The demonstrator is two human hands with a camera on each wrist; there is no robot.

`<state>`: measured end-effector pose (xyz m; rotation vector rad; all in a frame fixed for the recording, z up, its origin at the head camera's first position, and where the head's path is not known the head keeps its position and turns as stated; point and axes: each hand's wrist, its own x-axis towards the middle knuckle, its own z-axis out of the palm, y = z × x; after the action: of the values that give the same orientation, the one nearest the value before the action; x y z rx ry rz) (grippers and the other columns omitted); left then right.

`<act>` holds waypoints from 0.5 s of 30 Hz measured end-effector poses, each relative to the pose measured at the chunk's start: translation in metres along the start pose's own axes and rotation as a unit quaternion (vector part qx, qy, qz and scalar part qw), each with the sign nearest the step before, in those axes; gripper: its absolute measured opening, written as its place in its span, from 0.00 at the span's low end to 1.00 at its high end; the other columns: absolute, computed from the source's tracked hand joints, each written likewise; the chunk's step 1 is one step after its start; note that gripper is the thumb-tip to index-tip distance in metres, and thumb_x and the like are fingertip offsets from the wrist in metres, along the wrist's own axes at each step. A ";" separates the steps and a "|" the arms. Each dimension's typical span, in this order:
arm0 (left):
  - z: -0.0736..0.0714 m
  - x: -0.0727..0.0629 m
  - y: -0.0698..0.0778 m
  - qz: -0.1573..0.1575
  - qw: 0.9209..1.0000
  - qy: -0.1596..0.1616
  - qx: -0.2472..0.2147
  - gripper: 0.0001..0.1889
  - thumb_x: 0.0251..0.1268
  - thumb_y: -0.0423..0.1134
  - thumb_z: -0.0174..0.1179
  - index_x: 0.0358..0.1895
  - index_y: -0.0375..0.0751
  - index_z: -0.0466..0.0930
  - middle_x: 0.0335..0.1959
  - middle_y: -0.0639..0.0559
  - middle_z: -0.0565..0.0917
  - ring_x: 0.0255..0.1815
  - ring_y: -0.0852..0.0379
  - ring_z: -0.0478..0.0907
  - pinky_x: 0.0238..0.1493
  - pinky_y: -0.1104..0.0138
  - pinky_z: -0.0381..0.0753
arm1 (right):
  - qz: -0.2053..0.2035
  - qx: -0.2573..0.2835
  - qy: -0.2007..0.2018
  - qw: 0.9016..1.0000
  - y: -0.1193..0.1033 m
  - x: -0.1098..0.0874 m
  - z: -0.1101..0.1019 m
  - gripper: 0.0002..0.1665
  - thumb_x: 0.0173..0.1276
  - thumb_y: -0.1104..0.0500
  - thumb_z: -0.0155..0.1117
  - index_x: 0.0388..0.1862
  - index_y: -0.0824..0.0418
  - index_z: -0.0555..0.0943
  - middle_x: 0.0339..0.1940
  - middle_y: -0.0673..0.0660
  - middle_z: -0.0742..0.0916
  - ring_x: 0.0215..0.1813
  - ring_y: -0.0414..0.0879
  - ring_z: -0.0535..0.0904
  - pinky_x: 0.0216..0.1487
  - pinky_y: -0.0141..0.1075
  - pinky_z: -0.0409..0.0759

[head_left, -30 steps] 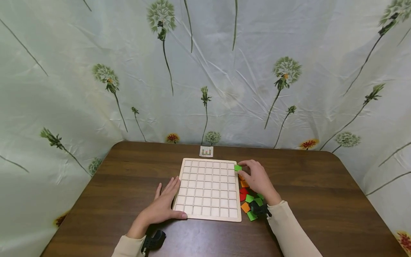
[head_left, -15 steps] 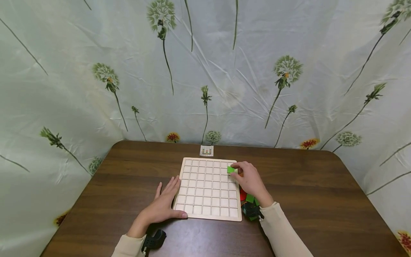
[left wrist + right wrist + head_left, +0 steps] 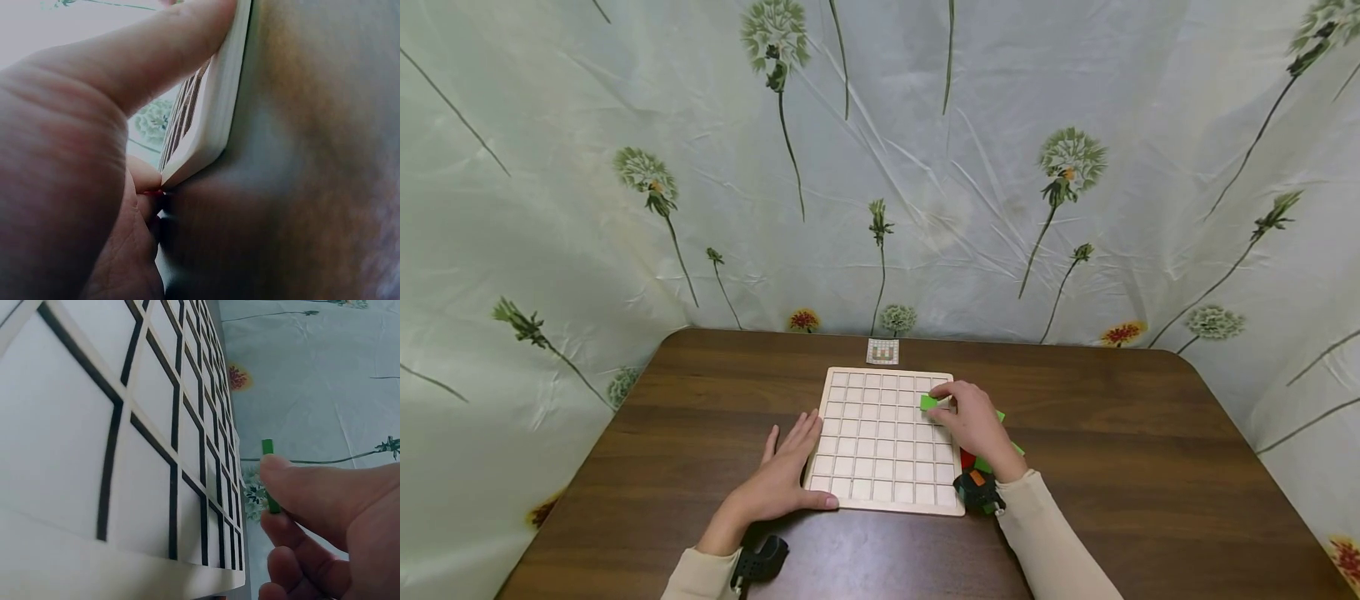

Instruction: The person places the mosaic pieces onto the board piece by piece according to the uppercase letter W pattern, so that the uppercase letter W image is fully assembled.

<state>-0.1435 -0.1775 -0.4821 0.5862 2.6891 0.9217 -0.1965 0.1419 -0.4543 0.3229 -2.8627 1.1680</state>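
A pale wooden grid board with square cells lies on the brown table. My left hand rests along its left side, fingers spread and straight, the thumb on the near left corner. Over the upper right cells, my right hand pinches a green square tile between thumb and fingers. The right wrist view shows that tile edge-on, held apart from the board surface. All cells in sight hold no tiles.
Right of the board lie loose red tiles and green tiles, partly hidden under my right hand and wrist. A small printed pattern card lies behind the board. A floral curtain hangs behind the table.
My right hand has carried the green tile leftward from the board's upper right edge to above its upper right cells. My left hand has stayed in place.
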 end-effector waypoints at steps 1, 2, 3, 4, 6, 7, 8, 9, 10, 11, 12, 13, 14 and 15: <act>0.000 0.000 0.000 0.000 1.000 0.000 0.000 0.66 0.49 0.66 0.73 0.81 0.33 0.43 0.83 0.41 0.42 0.83 0.43 0.35 0.72 0.40 0.21 | 0.001 -0.001 -0.004 1.000 0.000 0.000 0.000 0.15 0.64 0.60 0.74 0.49 0.60 0.87 0.47 0.55 0.86 0.44 0.50 0.78 0.47 0.46 0.78; 0.000 0.000 0.000 0.001 1.000 0.000 -0.001 0.66 0.49 0.66 0.73 0.81 0.33 0.43 0.83 0.41 0.42 0.83 0.43 0.35 0.72 0.39 0.21 | 0.003 -0.003 -0.008 1.000 0.000 0.001 0.001 0.15 0.64 0.60 0.74 0.49 0.60 0.87 0.47 0.55 0.86 0.45 0.50 0.79 0.48 0.47 0.78; 0.000 0.000 0.000 0.001 1.000 0.000 -0.001 0.66 0.49 0.66 0.73 0.81 0.33 0.43 0.83 0.41 0.42 0.83 0.43 0.35 0.72 0.40 0.21 | 0.002 -0.006 -0.012 1.000 0.000 0.001 0.001 0.14 0.64 0.60 0.74 0.49 0.60 0.87 0.46 0.55 0.87 0.45 0.49 0.80 0.48 0.47 0.79; 0.000 0.000 0.000 0.001 1.000 0.000 -0.001 0.66 0.49 0.66 0.73 0.81 0.33 0.43 0.83 0.41 0.41 0.83 0.43 0.35 0.72 0.40 0.21 | 0.004 -0.006 -0.017 1.000 0.000 0.001 0.001 0.14 0.64 0.60 0.74 0.48 0.60 0.87 0.46 0.54 0.87 0.45 0.49 0.80 0.49 0.47 0.79; 0.000 0.000 0.000 0.001 1.000 0.000 0.000 0.66 0.49 0.66 0.72 0.81 0.33 0.43 0.83 0.41 0.41 0.83 0.43 0.35 0.72 0.39 0.21 | 0.003 -0.010 -0.024 1.000 0.000 0.001 0.002 0.13 0.63 0.61 0.74 0.48 0.60 0.87 0.44 0.54 0.87 0.44 0.48 0.80 0.48 0.46 0.80; 0.000 0.000 0.000 0.001 1.000 0.000 0.000 0.66 0.49 0.66 0.72 0.81 0.33 0.43 0.83 0.41 0.41 0.83 0.43 0.35 0.72 0.39 0.21 | 0.003 -0.011 -0.027 1.000 0.000 0.002 0.002 0.13 0.63 0.61 0.74 0.47 0.60 0.87 0.44 0.54 0.87 0.43 0.47 0.81 0.47 0.45 0.80; 0.000 0.000 0.000 0.001 1.000 0.000 0.000 0.66 0.49 0.66 0.72 0.81 0.33 0.43 0.83 0.41 0.41 0.83 0.43 0.34 0.72 0.40 0.21 | 0.002 -0.013 -0.031 0.999 0.000 0.002 0.003 0.13 0.63 0.61 0.74 0.47 0.60 0.87 0.43 0.53 0.87 0.42 0.46 0.80 0.46 0.45 0.79; 0.000 0.000 0.000 0.000 1.000 0.000 0.000 0.66 0.49 0.66 0.72 0.81 0.33 0.43 0.83 0.41 0.41 0.83 0.43 0.34 0.72 0.40 0.21 | 0.001 -0.016 -0.033 0.999 0.000 0.002 0.003 0.13 0.63 0.62 0.74 0.47 0.60 0.87 0.42 0.53 0.87 0.41 0.46 0.80 0.46 0.44 0.79; 0.000 0.000 0.000 0.000 1.000 0.000 -0.001 0.66 0.49 0.66 0.73 0.81 0.33 0.43 0.83 0.41 0.41 0.83 0.43 0.34 0.72 0.40 0.21 | 0.001 -0.018 -0.035 0.999 0.000 0.002 0.003 0.13 0.63 0.62 0.74 0.47 0.60 0.87 0.42 0.53 0.87 0.41 0.45 0.80 0.45 0.43 0.79; 0.000 0.000 0.001 0.000 1.000 0.000 -0.001 0.66 0.49 0.66 0.73 0.81 0.33 0.43 0.83 0.41 0.41 0.83 0.43 0.34 0.72 0.40 0.21 | 0.002 -0.020 -0.037 0.999 0.001 0.002 0.004 0.12 0.63 0.62 0.74 0.46 0.60 0.87 0.42 0.53 0.87 0.40 0.45 0.80 0.45 0.43 0.79; 0.000 -0.001 0.001 0.000 1.000 0.000 -0.001 0.66 0.49 0.66 0.73 0.81 0.33 0.43 0.83 0.41 0.41 0.83 0.43 0.34 0.72 0.40 0.21 | 0.001 -0.021 -0.038 0.999 0.001 0.002 0.004 0.12 0.63 0.62 0.74 0.46 0.60 0.87 0.42 0.52 0.87 0.40 0.44 0.80 0.45 0.43 0.79; 0.000 -0.001 0.001 0.000 1.000 0.000 -0.001 0.66 0.49 0.66 0.73 0.81 0.33 0.43 0.83 0.41 0.41 0.83 0.43 0.34 0.72 0.40 0.21 | 0.003 -0.023 -0.039 0.999 0.001 0.003 0.004 0.12 0.63 0.61 0.74 0.46 0.60 0.87 0.41 0.52 0.87 0.40 0.44 0.80 0.45 0.43 0.79; 0.000 -0.001 0.001 -0.001 1.000 0.000 -0.001 0.66 0.49 0.66 0.73 0.81 0.33 0.43 0.83 0.41 0.41 0.83 0.43 0.34 0.72 0.40 0.21 | 0.003 -0.026 -0.040 0.999 0.001 0.003 0.004 0.12 0.63 0.61 0.74 0.46 0.59 0.87 0.41 0.52 0.87 0.40 0.44 0.80 0.45 0.43 0.79; 0.000 -0.001 0.001 0.000 1.000 0.000 -0.001 0.66 0.49 0.66 0.73 0.81 0.33 0.43 0.83 0.41 0.41 0.83 0.43 0.34 0.72 0.40 0.21 | 0.002 -0.028 -0.040 0.999 0.001 0.004 0.005 0.13 0.63 0.61 0.74 0.46 0.59 0.87 0.42 0.52 0.87 0.41 0.44 0.80 0.46 0.43 0.79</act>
<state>-0.1427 -0.1775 -0.4811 0.5845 2.6890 0.9238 -0.2000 0.1389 -0.4581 0.3694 -2.9607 1.0964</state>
